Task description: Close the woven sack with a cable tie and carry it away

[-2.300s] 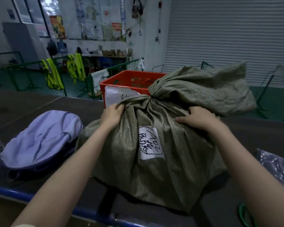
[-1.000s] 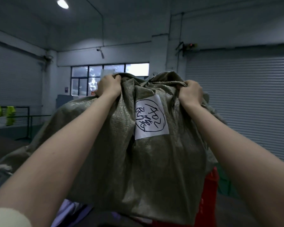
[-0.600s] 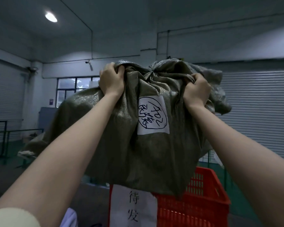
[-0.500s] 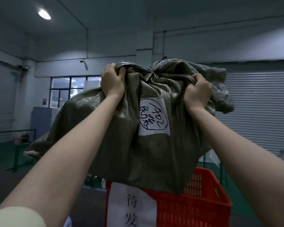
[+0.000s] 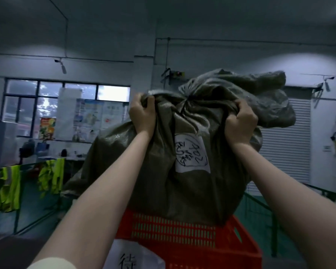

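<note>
The grey-green woven sack point(image 5: 182, 187) hangs in the air in front of me, its neck cinched tight at the top and the loose mouth flopping to the right. A white label with handwriting point(image 5: 192, 155) faces me. My left hand point(image 5: 143, 114) clutches a fistful of sack fabric at the upper left. My right hand point(image 5: 241, 120) grips the fabric at the upper right. The sack's bottom hovers just over the red plastic crate point(image 5: 182, 235). The cable tie itself is too small to make out at the neck.
The red crate carries a white paper sign point(image 5: 132, 257) on its near side. Green metal railings point(image 5: 25, 193) with yellow-green safety vests point(image 5: 6, 188) stand at the left. A roller shutter point(image 5: 287, 140) fills the right wall, and more railing point(image 5: 264, 206) runs at the right.
Both hands lifted the sack off the dark table and swung it up over the red crate. In the last half second it has come lower toward the crate and shifted right.
</note>
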Demonstrator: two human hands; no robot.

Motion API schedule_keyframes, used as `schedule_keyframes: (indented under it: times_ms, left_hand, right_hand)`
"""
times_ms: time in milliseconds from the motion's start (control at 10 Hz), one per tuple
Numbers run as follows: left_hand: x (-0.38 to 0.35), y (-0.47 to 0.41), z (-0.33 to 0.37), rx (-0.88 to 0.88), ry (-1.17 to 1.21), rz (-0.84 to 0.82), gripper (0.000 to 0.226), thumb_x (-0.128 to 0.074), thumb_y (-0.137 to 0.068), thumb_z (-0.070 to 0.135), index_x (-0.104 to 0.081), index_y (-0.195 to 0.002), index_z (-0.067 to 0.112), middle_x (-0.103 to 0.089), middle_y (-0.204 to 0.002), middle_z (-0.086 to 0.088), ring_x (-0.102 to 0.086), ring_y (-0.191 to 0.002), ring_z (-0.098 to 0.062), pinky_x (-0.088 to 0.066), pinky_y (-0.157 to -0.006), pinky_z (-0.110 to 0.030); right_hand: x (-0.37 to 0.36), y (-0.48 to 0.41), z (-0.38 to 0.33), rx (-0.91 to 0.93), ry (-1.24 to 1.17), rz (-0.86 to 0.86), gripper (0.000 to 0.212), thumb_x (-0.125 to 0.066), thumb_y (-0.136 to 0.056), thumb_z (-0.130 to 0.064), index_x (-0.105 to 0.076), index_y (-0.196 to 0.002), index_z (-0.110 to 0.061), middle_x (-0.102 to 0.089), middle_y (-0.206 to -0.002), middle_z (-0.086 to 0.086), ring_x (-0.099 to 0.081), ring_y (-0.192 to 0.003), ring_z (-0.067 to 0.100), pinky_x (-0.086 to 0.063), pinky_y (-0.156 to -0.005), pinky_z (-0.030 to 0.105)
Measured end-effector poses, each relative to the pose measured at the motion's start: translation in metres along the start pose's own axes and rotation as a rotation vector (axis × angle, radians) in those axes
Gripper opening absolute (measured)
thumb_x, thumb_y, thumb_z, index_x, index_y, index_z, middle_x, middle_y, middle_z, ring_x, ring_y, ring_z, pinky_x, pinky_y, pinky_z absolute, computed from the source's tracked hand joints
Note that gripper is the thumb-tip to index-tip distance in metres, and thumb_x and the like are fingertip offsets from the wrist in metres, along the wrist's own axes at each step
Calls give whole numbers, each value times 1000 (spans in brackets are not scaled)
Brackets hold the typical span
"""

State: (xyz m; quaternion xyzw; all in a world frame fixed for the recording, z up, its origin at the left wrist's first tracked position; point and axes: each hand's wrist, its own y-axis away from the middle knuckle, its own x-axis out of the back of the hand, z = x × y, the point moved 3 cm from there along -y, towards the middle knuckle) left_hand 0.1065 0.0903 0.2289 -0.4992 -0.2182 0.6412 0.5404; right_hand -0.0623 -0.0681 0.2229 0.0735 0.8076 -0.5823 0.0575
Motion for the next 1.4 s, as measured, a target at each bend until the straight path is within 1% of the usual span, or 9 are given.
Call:
schedule_keyframes:
  times_ms: [200,300,600,800,900,1000,1100,1300,1400]
  left_hand:
    - [-20,49,-82,218,-66,-81,28,-48,-85,32,-55,-81,5,-58,-80,-21,-47,-76,-20,-26,-62,-27]
    - [-13,67,-116,343,-121,-60,27,-47,-93,19,-62,-96,-3,-65,-102,-29,-59,-89,-31,-39,-72,-31]
    - [17,77,-175,542,-271,-60,36,-43,-95,23,-61,-109,-5,-64,-115,-24,-59,-105,-35,-45,-86,-37]
    - [8,110,-210,590,-371,-320,31,-42,-96,22,-62,-106,1,-62,-120,-23,-56,-109,-35,-41,-82,-34]
    - [16,148,-243,686,-531,-574,35,-39,-97,24,-61,-114,3,-60,-126,-21,-54,-115,-35,-42,-92,-35]
    - [36,198,-271,757,-824,-1058,42,-39,-97,32,-60,-122,4,-57,-133,-19,-52,-122,-33,-42,-96,-32]
    - [43,212,-269,734,-951,-1247,48,-41,-96,36,-62,-115,-2,-60,-124,-24,-56,-114,-36,-45,-92,-36]
    - [48,195,-266,756,-898,-1108,28,-50,-91,34,-58,-96,7,-59,-93,-14,-57,-99,-33,-39,-69,-34]
    - [52,185,-267,795,-801,-996,27,-59,-83,32,-55,-95,9,-63,-99,-16,-55,-90,-28,-36,-63,-30]
  right_hand:
    - [-22,42,50,-72,143,-166,46,-38,-69,-7,-64,-105,6,-67,-99,29,-61,-95,41,-45,-87,42]
    - [-38,61,59,-68,191,-330,41,-44,-76,-5,-62,-112,3,-66,-109,26,-58,-105,39,-41,-93,42]
    - [-90,96,67,-110,251,-596,32,-45,-85,-5,-59,-113,-5,-65,-116,20,-56,-110,35,-42,-94,40]
    - [-98,137,120,-385,249,-629,30,-42,-86,-5,-65,-106,-6,-67,-109,21,-60,-102,36,-48,-85,37]
    - [-100,183,163,-629,311,-772,29,-44,-86,-8,-64,-106,-3,-65,-114,23,-59,-107,36,-48,-87,34]
    - [-93,237,194,-787,429,-1073,32,-53,-87,-21,-61,-111,-1,-62,-120,20,-58,-111,34,-47,-86,33]
    - [-87,254,198,-734,491,-1079,31,-52,-89,-26,-60,-111,-5,-62,-119,17,-58,-110,34,-47,-87,35]
    - [-90,251,196,-698,502,-1123,27,-51,-87,-21,-61,-107,-5,-62,-118,18,-58,-110,35,-47,-90,38]
    - [-90,244,192,-677,458,-1144,24,-50,-84,-17,-61,-101,-3,-63,-115,20,-58,-107,35,-46,-81,34]
